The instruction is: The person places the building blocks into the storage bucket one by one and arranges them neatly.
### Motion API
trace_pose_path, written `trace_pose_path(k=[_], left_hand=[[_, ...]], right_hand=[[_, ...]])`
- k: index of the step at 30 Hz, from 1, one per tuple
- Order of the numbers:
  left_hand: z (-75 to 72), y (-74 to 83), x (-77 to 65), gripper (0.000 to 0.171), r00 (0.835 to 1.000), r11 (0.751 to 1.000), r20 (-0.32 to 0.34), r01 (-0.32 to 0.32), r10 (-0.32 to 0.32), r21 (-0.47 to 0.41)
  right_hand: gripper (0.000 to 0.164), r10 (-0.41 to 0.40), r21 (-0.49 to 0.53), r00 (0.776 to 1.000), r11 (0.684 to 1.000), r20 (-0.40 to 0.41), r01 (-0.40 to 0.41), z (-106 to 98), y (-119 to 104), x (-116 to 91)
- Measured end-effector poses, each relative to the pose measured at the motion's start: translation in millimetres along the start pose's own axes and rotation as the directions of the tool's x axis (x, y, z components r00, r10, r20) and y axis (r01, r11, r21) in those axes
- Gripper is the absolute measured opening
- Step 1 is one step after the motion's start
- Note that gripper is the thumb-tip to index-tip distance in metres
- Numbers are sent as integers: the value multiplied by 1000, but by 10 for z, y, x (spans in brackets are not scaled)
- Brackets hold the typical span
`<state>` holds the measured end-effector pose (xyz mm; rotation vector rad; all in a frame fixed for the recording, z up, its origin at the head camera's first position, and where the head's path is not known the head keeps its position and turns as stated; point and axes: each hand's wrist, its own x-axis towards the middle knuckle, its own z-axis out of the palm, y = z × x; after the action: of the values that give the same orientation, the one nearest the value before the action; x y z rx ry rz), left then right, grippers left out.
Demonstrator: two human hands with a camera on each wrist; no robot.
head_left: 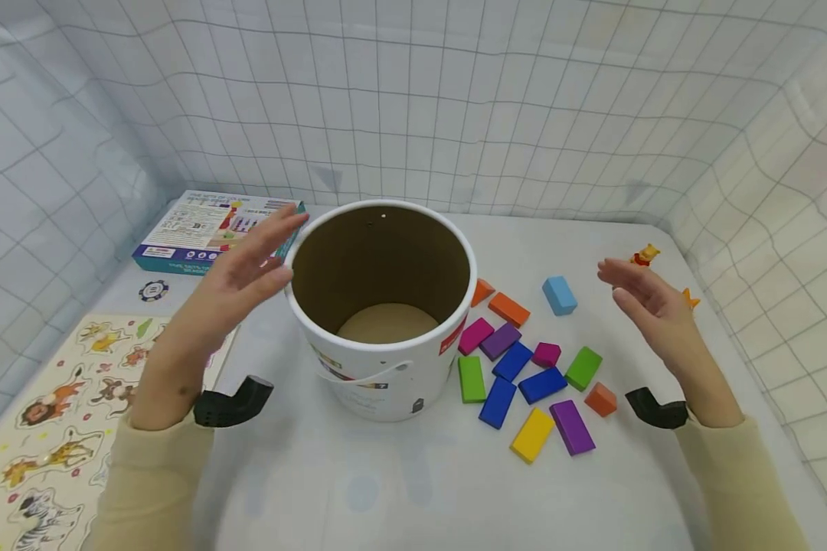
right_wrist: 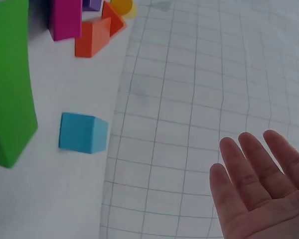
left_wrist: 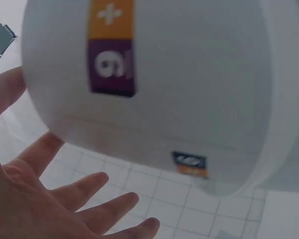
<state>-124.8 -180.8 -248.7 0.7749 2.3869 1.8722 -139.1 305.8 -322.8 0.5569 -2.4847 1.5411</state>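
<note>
A white bucket (head_left: 379,390) stands upright in the middle of the table, its inside showing a bare brown bottom. Beside its left rim is my left hand (head_left: 241,275), fingers straight and holding nothing. Whether the thumb touches the bucket, I cannot tell. The left wrist view shows the printed bucket wall (left_wrist: 199,89) close to the spread fingers (left_wrist: 104,214). Over the right side of the table my right hand (head_left: 651,310) is held with relaxed fingers and nothing in it. Nearest to it are a light blue block (head_left: 560,296), a green block (head_left: 583,368) and an orange block (head_left: 601,399).
Several coloured blocks, among them a yellow block (head_left: 532,435) and a purple block (head_left: 572,427), lie right of the bucket. A small bear figure (head_left: 645,255) is at the far right. At left are a flat box (head_left: 200,226), a chip (head_left: 154,291) and an animal board (head_left: 62,436).
</note>
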Motion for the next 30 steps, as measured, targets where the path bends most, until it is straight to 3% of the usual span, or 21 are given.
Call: trace_pose_path(k=[4, 8, 13, 16, 21, 30], left_hand=[[104, -131, 42, 48, 1000, 994, -6, 24, -24, -102], [151, -145, 60, 44, 998, 993, -57, 25, -32, -119], [165, -162, 74, 44, 997, 993, -72, 17, -26, -120], [142, -182, 74, 44, 998, 991, -64, 6, -15, -134], [90, -198, 62, 43, 999, 986, -43, -15, 8, -168], [53, -256, 68, 46, 999, 976, -8, -45, 44, -215]], right_hand=[[39, 6, 78, 999, 997, 51, -9, 73, 63, -72], [38, 78, 41, 988, 996, 136, -84, 122, 219, -135], [40, 169, 15, 930, 983, 325, -184, 199, 467, -217], [44, 212, -74, 901, 977, 379, -199, 291, 552, -241], [49, 272, -232, 900, 952, 340, -200, 428, 549, -260], [42, 275, -327, 930, 926, 243, -188, 558, 524, -272]])
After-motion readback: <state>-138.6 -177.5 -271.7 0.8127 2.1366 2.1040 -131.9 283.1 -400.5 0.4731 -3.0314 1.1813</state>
